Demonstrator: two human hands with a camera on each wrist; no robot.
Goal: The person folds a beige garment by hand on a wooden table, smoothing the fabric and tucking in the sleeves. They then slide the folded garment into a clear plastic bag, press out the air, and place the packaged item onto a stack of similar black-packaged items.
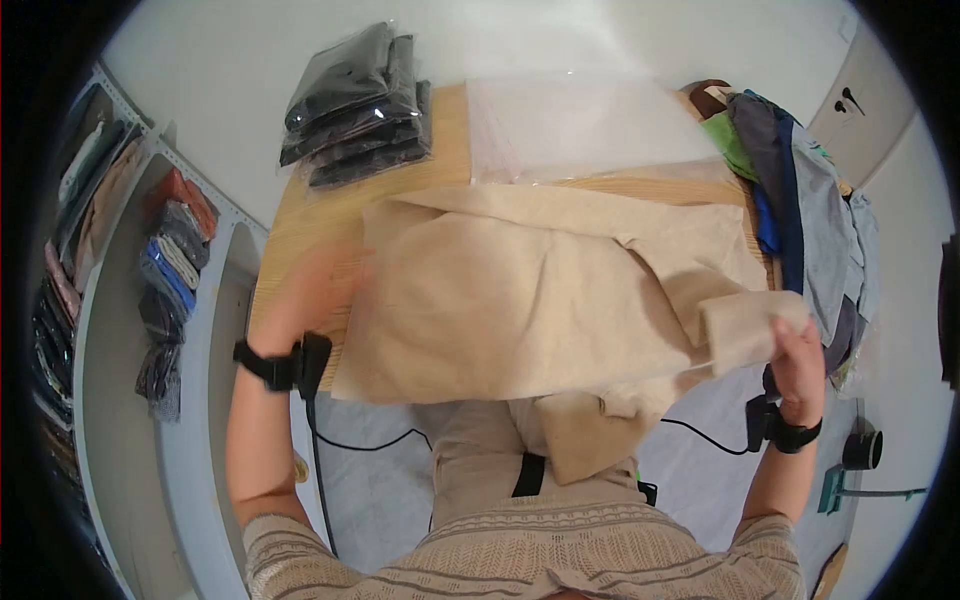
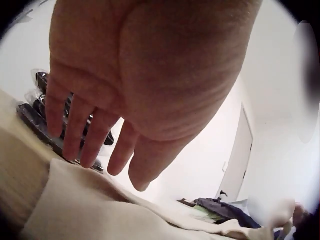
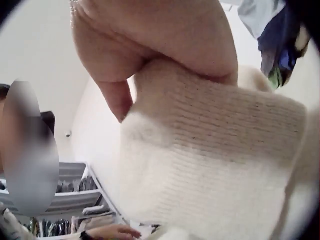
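A beige knit sweater (image 1: 500,320) lies spread across the wooden table, with one part hanging over the front edge toward the person's lap. At its right end, the right hand (image 1: 797,362) grips a raised, folded portion of the knit. Ribbing (image 3: 215,135) shows on this portion in the right wrist view, the fingers partly hidden behind the fabric. Beside the sweater's left edge is the left hand (image 1: 325,285), blurred in the head view. Its fingers (image 2: 95,135) are extended and hold nothing, above the fabric in the left wrist view.
Dark garments in clear bags (image 1: 360,110) are stacked at the back left. Clear plastic bags (image 1: 590,125) lie flat along the back. Loose clothes (image 1: 800,200) are heaped at the right. Shelves with folded garments (image 1: 180,250) stand left. Cables (image 1: 318,470) trail from the wrist cameras.
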